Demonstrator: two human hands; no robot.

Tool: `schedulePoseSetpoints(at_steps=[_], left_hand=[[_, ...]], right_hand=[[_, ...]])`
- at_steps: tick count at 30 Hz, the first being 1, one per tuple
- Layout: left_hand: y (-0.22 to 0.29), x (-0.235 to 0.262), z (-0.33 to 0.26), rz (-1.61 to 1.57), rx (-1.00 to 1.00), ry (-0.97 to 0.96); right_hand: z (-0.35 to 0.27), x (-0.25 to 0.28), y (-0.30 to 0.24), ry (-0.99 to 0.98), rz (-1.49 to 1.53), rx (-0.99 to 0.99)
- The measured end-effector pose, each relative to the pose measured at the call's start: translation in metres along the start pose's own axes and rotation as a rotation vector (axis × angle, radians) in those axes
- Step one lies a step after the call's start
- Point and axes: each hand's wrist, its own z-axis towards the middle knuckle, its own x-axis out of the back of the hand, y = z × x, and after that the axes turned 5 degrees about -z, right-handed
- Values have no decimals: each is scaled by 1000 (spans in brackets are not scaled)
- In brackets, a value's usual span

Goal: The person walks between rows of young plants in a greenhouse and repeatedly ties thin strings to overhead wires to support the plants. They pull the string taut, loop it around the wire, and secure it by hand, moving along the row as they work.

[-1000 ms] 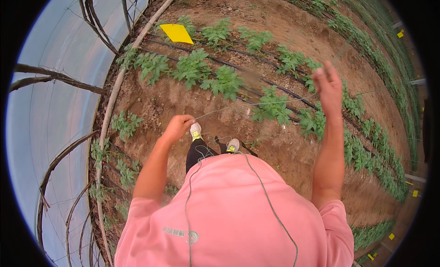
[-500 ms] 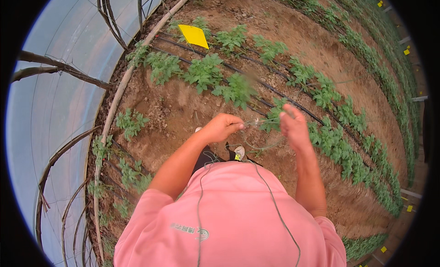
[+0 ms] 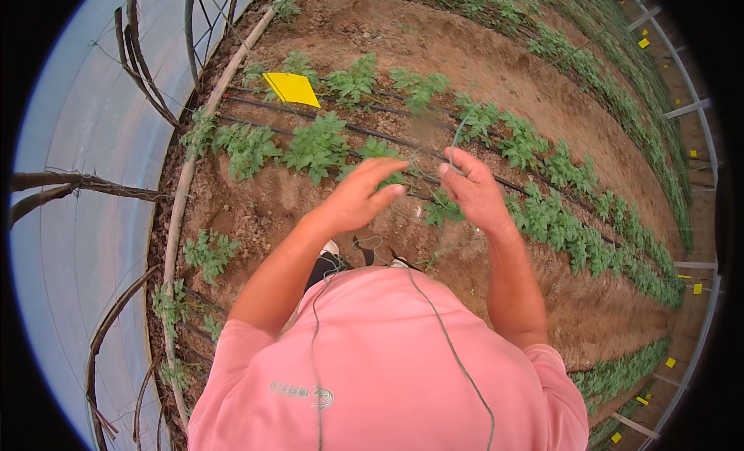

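In front of my chest, my left hand [image 3: 358,195] has its thumb and fingers apart, with no twine visibly gripped. Close by on the right, my right hand [image 3: 477,194] pinches thin green twine [image 3: 459,132] between thumb and fingers. One piece of the twine curves up above that hand. A loose, pale tangle of strands [image 3: 418,163] hangs between the two hands, partly blurred. Below them, leafy green plants [image 3: 443,208] grow in the soil. More cord [image 3: 446,327] runs down the front of my pink shirt.
Black drip lines [image 3: 353,127] run along the plant rows. A yellow card [image 3: 292,89] stands among the plants ahead left. On the left, a pole [image 3: 180,203] edges the bed, beside plastic sheeting [image 3: 85,125] and bent wooden poles [image 3: 101,184]. My feet are on brown soil.
My left hand has gone from a pinch on the twine to spread fingers. My right hand has moved left, closer to it. The view has shifted slightly.
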Motion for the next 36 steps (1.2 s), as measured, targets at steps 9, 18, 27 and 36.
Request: schedulePoseSetpoints(at_steps=[9, 18, 27, 36], left_hand=[[3, -24, 26, -193, 46, -179], [-5, -18, -30, -253, 340, -96], [-67, 65, -209, 124, 848, 142], [-106, 114, -278, 306, 995, 283]], right_hand=[[-17, 14, 20, 157, -100, 116], [-29, 53, 21, 208, 390, -71], [-37, 173, 2, 716, 480, 128], [15, 136, 56, 598, -492, -66]])
